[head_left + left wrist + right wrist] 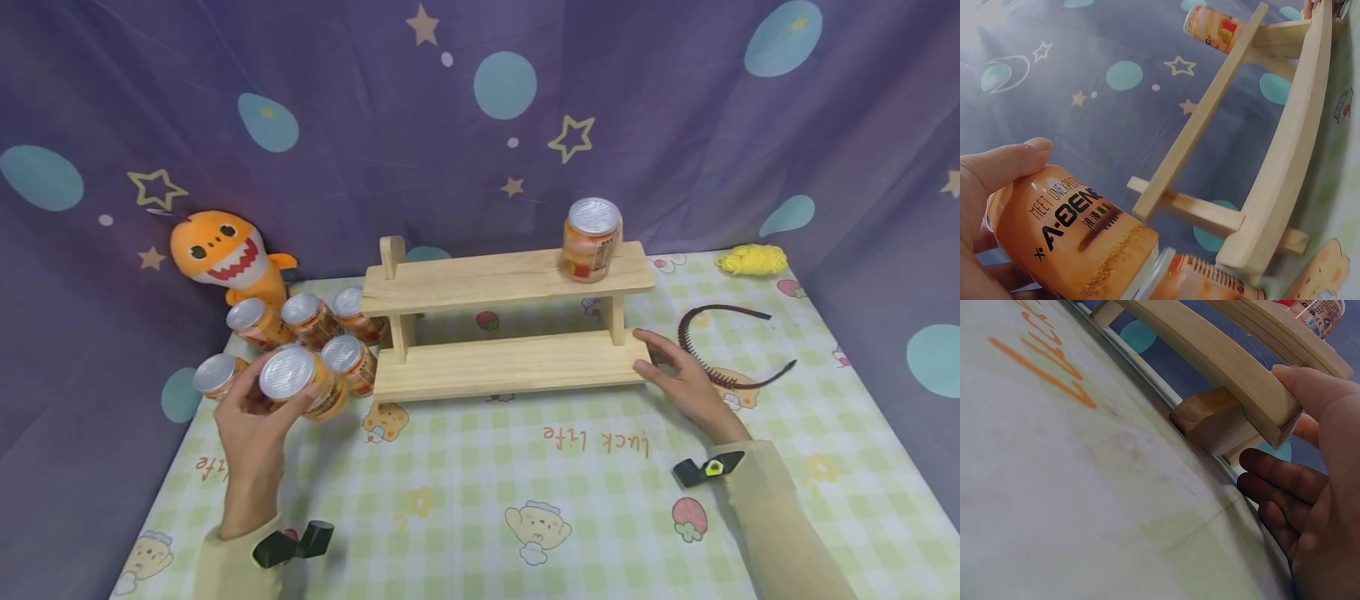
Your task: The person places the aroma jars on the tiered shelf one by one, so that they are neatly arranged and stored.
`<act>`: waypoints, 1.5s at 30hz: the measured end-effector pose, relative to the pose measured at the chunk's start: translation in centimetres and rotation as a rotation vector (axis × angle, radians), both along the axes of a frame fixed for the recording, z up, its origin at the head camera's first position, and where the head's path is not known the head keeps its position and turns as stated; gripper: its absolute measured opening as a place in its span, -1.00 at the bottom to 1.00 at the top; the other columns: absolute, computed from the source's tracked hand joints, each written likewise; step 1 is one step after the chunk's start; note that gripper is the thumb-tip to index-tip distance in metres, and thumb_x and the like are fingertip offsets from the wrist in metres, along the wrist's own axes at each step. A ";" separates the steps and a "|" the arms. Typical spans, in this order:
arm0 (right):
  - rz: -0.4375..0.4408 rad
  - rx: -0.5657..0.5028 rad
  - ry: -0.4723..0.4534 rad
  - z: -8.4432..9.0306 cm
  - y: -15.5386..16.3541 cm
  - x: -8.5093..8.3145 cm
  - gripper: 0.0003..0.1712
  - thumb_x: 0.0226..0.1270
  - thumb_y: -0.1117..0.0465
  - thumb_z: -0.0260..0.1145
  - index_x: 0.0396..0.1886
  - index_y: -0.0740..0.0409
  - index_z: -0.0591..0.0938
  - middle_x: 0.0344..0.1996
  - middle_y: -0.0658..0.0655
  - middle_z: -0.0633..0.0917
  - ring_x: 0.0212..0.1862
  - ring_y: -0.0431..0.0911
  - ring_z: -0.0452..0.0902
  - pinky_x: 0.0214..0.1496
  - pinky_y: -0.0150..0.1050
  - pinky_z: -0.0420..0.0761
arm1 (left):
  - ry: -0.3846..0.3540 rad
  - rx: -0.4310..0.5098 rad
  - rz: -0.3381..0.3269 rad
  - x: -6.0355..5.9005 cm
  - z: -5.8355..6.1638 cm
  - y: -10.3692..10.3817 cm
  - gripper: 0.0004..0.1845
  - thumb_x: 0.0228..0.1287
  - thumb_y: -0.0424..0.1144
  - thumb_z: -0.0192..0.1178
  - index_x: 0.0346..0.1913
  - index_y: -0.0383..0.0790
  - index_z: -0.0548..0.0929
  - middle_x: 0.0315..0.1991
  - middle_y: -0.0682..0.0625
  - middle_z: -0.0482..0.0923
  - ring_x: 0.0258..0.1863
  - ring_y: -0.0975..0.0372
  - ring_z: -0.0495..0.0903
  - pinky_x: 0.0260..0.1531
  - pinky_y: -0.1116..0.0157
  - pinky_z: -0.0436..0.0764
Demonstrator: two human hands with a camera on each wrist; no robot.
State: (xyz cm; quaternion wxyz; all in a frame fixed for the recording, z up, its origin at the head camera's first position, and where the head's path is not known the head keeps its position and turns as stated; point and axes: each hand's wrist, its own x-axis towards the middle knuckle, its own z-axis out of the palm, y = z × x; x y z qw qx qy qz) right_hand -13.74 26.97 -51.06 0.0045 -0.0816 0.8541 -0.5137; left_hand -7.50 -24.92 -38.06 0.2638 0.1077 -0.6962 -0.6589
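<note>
My left hand (251, 421) grips an orange-labelled can (288, 373) with a silver lid, thumb on one side and fingers on the other. In the left wrist view, lettering shows on the held can (1075, 231), and another can (1204, 278) sits close by its end. Several similar cans (303, 310) stand grouped behind it at the left. A two-tier wooden shelf (510, 364) stands mid-table, with one can (591, 242) on its upper board's right end. My right hand (684, 385) holds the lower board's right end (1272, 415) between thumb and index finger, other fingers loosely bent below.
An orange shark plush (228, 254) leans at the back left, behind the cans. Right of the shelf lie a dark toothed headband (686, 333) and a yellow yarn bundle (752, 260). A checked cloth (465, 483) covers the table; a purple curtain (337, 208) hangs behind.
</note>
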 end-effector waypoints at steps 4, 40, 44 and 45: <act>0.002 0.000 -0.001 -0.1 0.0 0.1 -0.40 0.51 0.08 0.22 0.49 0.00 0.37 0.38 0.26 0.49 0.06 -0.57 0.42 0.12 -0.59 0.37 | 0.007 -0.030 -0.036 -0.6 0.4 0.5 -0.36 -0.11 -0.71 0.42 0.15 -0.36 0.64 -0.10 0.08 0.67 -0.22 0.30 0.58 -0.25 0.57 0.59; -0.003 -0.008 -0.010 0.0 0.0 0.1 -0.38 0.51 0.06 0.22 0.49 0.03 0.36 0.38 0.25 0.49 0.06 -0.56 0.42 0.12 -0.56 0.37 | 0.038 -0.039 -0.255 -5.4 4.8 6.7 -0.38 -0.12 -0.66 0.46 0.12 -0.34 0.65 -0.12 0.09 0.69 -0.14 0.26 0.63 -0.11 0.49 0.63; -0.004 0.000 -0.006 0.1 0.0 0.1 -0.39 0.51 0.06 0.22 0.49 0.02 0.36 0.37 0.24 0.50 0.05 -0.55 0.42 0.13 -0.54 0.37 | 0.051 -0.033 -0.276 -5.8 5.1 7.2 -0.39 -0.10 -0.64 0.46 0.12 -0.33 0.64 -0.10 0.06 0.69 -0.13 0.23 0.63 -0.09 0.47 0.63; -0.002 0.002 -0.004 0.1 0.0 0.1 -0.39 0.51 0.06 0.21 0.49 0.03 0.36 0.37 0.24 0.50 0.05 -0.56 0.42 0.13 -0.54 0.37 | 0.052 -0.029 -0.278 -5.9 5.1 7.3 -0.40 -0.10 -0.63 0.46 0.12 -0.32 0.65 -0.10 0.06 0.69 -0.13 0.23 0.63 -0.10 0.47 0.63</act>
